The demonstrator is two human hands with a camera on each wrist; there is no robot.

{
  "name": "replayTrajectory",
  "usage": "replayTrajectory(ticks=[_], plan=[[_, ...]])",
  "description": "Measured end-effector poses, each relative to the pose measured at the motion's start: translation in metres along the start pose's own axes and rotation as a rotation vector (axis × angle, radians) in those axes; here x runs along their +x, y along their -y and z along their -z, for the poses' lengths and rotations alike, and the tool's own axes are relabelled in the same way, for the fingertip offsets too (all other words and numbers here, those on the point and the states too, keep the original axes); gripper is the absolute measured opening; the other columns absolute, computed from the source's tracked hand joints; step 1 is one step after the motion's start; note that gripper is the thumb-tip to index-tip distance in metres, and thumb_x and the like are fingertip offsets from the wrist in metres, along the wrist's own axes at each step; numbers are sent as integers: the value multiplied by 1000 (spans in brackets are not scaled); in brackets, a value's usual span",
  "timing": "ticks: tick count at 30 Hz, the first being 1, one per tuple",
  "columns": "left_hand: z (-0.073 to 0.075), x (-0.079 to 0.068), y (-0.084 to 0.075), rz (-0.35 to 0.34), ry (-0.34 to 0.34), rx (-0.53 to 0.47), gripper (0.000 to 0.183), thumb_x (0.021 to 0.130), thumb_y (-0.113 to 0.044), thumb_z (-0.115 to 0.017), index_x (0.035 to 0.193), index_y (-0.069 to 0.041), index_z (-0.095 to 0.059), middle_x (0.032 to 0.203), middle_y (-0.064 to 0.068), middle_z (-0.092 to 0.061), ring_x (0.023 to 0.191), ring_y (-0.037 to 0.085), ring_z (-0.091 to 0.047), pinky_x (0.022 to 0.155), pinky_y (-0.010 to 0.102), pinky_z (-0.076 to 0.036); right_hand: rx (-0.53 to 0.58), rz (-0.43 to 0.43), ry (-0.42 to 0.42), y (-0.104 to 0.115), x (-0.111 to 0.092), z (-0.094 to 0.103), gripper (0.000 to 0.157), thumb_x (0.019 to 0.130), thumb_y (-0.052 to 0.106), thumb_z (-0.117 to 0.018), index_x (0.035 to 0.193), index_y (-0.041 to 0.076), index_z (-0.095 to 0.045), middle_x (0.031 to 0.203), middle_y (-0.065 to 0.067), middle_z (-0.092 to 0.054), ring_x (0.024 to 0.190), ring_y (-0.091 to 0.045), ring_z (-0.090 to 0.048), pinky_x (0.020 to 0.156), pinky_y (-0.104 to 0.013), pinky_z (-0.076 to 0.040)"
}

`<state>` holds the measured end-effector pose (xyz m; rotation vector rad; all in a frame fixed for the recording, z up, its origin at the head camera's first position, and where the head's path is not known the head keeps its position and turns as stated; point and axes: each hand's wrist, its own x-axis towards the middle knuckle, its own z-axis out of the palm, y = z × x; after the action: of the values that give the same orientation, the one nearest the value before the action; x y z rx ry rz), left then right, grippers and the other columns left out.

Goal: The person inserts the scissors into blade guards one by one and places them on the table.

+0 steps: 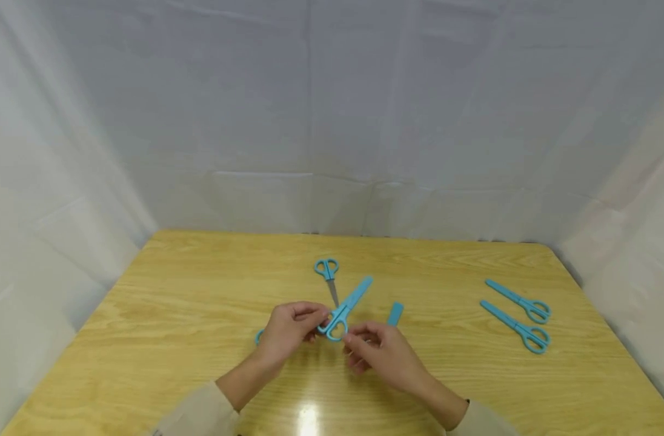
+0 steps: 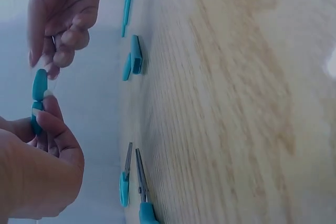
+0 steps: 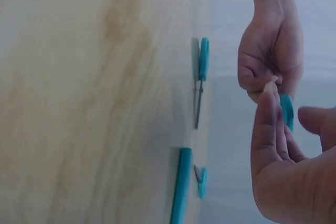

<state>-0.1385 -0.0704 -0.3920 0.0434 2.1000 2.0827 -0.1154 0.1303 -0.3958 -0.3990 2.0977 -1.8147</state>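
Note:
Scissors with light blue handles and a blue blade cover (image 1: 356, 295) are held up over the table, the covered tip pointing away to the right. My left hand (image 1: 289, 330) pinches one handle loop between thumb and fingers. Beside the other loop is my right hand (image 1: 383, 354), its fingertips right at the handle edge. In the right wrist view its fingers (image 3: 265, 135) are fairly straight, with the thumb apart from the handle (image 3: 286, 111). Behind the held pair lie uncovered scissors (image 1: 326, 270) with bare metal blades. Another blue handle (image 1: 258, 336) shows partly behind my left hand.
A loose blue blade cover (image 1: 395, 313) lies just beyond my right hand, partly hidden by it. Two covered scissors, an upper pair (image 1: 517, 301) and a lower pair (image 1: 514, 326), lie at the right of the wooden table (image 1: 201, 272). Pale sheeting (image 1: 310, 121) hangs around the table.

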Motion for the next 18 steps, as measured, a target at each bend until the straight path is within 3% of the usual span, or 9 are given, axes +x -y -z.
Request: replayTrajectory(ticks=[8,18], plan=[[-4,-6,6,6,-19,-22,27,90,-12,-66,108,8,-64,83,11,-70,69,18,-67,55,22,-48,171,-31,-67,-4,2,-4,32,95,14,-60,111,-12,-55,97,-21,-66,86,-28,-67,75,-39,-55],[-1,-13,10,-7,51,60,33,89,-20,-69,111,3,-60,86,12,-71,73,28,-69,54,26,-50,206,-61,-90,-5,4,1,32,95,5,-57,116,-18,-52,99,-21,-67,87,-27,-68,78,-36,-54]])
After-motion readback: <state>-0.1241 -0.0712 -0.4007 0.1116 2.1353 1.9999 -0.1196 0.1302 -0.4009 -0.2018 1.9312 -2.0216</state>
